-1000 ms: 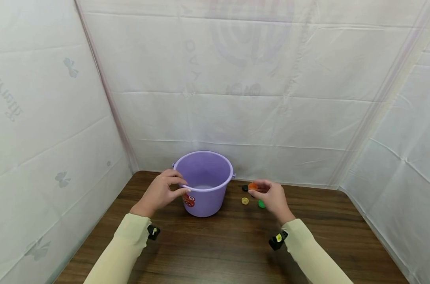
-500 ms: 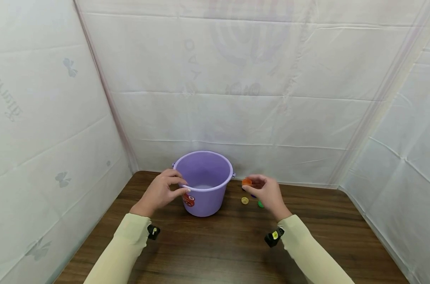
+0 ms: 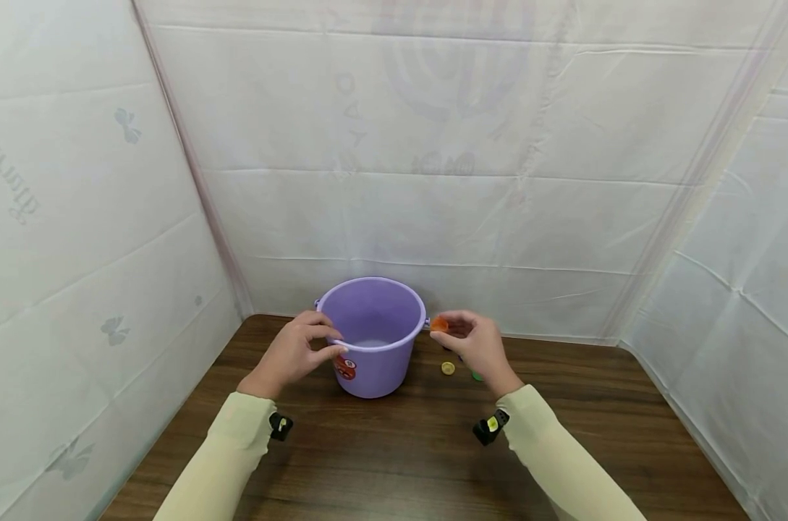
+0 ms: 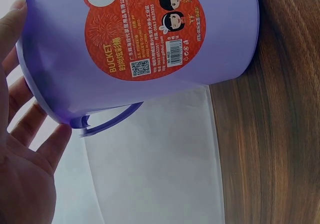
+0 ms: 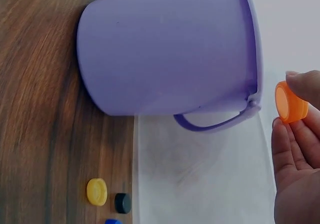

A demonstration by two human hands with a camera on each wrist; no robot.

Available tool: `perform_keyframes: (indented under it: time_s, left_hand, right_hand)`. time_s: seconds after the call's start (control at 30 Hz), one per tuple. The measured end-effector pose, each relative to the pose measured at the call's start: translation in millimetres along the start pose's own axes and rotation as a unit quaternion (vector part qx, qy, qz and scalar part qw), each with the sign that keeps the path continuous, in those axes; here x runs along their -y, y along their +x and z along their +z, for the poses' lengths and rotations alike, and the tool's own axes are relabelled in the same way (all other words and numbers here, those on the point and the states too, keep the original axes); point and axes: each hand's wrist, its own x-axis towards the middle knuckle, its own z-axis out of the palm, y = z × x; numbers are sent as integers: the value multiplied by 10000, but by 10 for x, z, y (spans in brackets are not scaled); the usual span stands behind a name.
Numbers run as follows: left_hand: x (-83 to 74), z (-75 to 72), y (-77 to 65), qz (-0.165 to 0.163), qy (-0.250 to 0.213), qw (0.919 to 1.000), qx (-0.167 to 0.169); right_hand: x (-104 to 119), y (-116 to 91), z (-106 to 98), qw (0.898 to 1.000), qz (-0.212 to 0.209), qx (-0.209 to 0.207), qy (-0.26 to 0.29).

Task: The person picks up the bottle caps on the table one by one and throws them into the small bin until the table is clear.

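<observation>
A purple plastic bucket point(image 3: 383, 373) stands upright on the dark wooden table, its mouth facing up. My left hand point(image 3: 292, 354) grips the near left part of its rim between thumb and fingers. Just off the bucket's right rim, my right hand point(image 3: 481, 346) pinches an orange bottle cap point(image 5: 291, 103) between thumb and fingers, above the table. The visible part of the bucket's inside shows no objects. In the left wrist view, a red label point(image 4: 145, 31) covers part of the bucket's outer wall.
Right of the bucket lie several caps: a yellow cap point(image 3: 448, 368), a green cap point(image 3: 477, 376) partly behind my right hand, a black cap point(image 5: 123, 203) and a blue cap point(image 5: 113, 221). The bucket's handle point(image 5: 215, 126) hangs at the back. White sheeting point(image 3: 563, 217) surrounds the table.
My right hand has moved left and upward with the orange cap, from over the loose caps to beside the bucket's rim. The left hand and bucket have stayed put.
</observation>
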Motion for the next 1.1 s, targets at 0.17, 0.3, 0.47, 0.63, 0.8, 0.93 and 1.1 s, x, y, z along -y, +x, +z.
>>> perform_keyframes:
  time_s: [0.17, 0.3, 0.47, 0.63, 0.8, 0.93, 1.1]
  left_hand:
    - [-2, 1, 2, 10, 9, 10000, -5]
    - [-3, -3, 1, 15, -5, 10000, -25]
    - [-2, -2, -5, 60, 3, 10000, -47]
    - [7, 4, -5, 124, 51, 9999, -77]
    - [7, 5, -4, 191, 45, 9997, -123]
    - [3, 6, -4, 180, 17, 9998, -131]
    - [1, 10, -4, 166, 25, 9998, -128]
  right_hand:
    - [154, 7, 25, 9998, -176, 70, 118]
    - [23, 96, 81, 9990, -395, 0, 232]
    - [46, 138, 129, 9989, -401, -46, 250]
    - [76, 184, 174, 9990, -311, -30, 331]
    - [72, 241, 230, 9985, -371, -13, 412]
    - [76, 269, 269, 9984, -373, -18, 433]
    - [90, 290, 316, 9988, -298, -44, 392]
